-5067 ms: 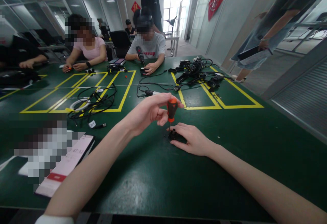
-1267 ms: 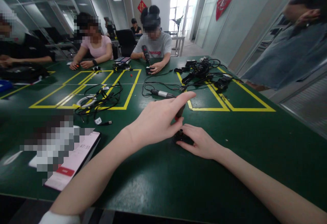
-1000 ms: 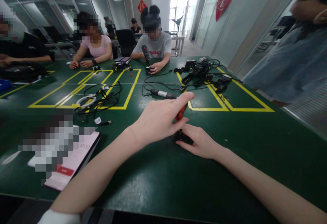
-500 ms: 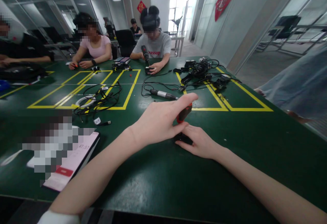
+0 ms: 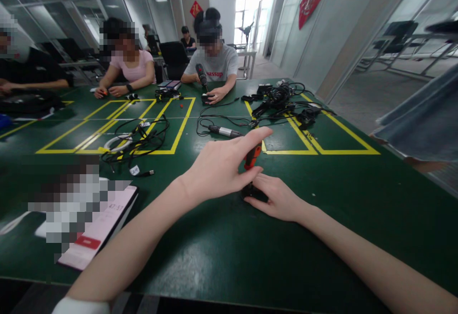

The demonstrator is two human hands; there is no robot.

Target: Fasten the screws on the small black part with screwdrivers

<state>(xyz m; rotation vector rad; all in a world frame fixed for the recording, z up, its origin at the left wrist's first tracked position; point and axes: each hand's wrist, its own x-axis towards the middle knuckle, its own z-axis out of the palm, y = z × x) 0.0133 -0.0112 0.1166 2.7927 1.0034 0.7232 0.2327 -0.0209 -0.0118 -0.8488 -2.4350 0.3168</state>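
Observation:
My left hand (image 5: 225,163) is closed around a screwdriver (image 5: 254,155) with an orange and black handle, which stands upright. The index finger reaches over the top of the handle and the thumb lies along its lower end. Below it, my right hand (image 5: 281,197) grips a small black object (image 5: 255,193) against the green table. Fingers cover much of that object, so its kind is unclear. The screwdriver's tip is hidden behind my left thumb and right fingers.
Beyond my hands lies a black and silver cylindrical tool (image 5: 225,130) with a cord. Tangled black cables (image 5: 279,99) are at the back right, more cables (image 5: 157,135) at left. A lit phone or tablet (image 5: 103,228) lies near left. Across the table, a person (image 5: 214,61) holds a power drill (image 5: 201,75).
The screwdriver handle has turned, showing more orange, and leans slightly differently. Both hands stay in nearly the same place. The view has shifted a little, and the person at right has moved.

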